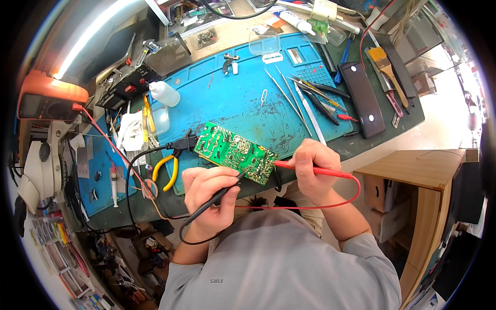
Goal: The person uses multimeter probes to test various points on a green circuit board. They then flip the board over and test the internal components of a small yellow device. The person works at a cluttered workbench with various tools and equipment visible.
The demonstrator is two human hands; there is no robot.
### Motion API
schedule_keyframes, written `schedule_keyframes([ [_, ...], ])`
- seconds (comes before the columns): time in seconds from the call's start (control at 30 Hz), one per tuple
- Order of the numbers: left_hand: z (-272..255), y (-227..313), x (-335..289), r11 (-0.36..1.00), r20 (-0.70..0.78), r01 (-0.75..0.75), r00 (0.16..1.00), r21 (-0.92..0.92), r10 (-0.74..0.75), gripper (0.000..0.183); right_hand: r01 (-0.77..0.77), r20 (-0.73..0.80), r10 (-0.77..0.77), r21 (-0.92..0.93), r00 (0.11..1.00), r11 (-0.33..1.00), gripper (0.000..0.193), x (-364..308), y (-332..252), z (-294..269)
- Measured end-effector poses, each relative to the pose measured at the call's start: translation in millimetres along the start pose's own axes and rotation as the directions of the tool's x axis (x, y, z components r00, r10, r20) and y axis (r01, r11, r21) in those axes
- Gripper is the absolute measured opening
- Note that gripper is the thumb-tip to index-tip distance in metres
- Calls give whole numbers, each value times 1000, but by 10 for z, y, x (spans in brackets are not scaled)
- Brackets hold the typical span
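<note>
A green circuit board (pixel 222 144) lies solder side up at the near edge of the blue work mat (pixel 217 103). A black power plug (pixel 184 144) is joined to its left end. My left hand (pixel 209 195) is closed around a black multimeter probe (pixel 211 202), whose tip points at the board's near edge. In my right hand (pixel 316 168) a red multimeter probe (pixel 330 172) is pinched, its tip at the board's right end. Whether either tip touches a solder joint is too small to tell. The orange multimeter (pixel 51 98) stands at far left; its screen is unreadable.
Tweezers (pixel 289 95), a scalpel (pixel 309 111) and pliers (pixel 320 103) lie right of the board, beside a dark slab-shaped device (pixel 363 98). Yellow-handled pliers (pixel 168 171) and a white squeeze bottle (pixel 164 93) are at left. Probe leads cross the near side.
</note>
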State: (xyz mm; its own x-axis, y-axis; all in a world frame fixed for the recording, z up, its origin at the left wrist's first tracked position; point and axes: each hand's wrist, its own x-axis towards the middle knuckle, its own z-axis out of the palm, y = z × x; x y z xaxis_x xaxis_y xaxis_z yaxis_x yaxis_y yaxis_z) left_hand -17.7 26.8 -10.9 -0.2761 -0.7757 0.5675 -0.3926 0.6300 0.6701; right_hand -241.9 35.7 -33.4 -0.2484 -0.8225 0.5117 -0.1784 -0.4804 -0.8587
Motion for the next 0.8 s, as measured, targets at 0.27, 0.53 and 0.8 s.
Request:
schedule_keyframes([
  [0.27,16,10,37,999,62,-31,998,33,28,11,27,31,-26,-45,999,999,31,30,-20,2],
  [0.53,26,-13,0,997,-35,-22,999,74,24,10,49,45,-47,-29,998,998,24,22,-9,-14],
  [0.8,16,-48,-43,995,-92,16,996,99,-7,9,142,226,-130,-40,965,989,9,116,-37,6],
])
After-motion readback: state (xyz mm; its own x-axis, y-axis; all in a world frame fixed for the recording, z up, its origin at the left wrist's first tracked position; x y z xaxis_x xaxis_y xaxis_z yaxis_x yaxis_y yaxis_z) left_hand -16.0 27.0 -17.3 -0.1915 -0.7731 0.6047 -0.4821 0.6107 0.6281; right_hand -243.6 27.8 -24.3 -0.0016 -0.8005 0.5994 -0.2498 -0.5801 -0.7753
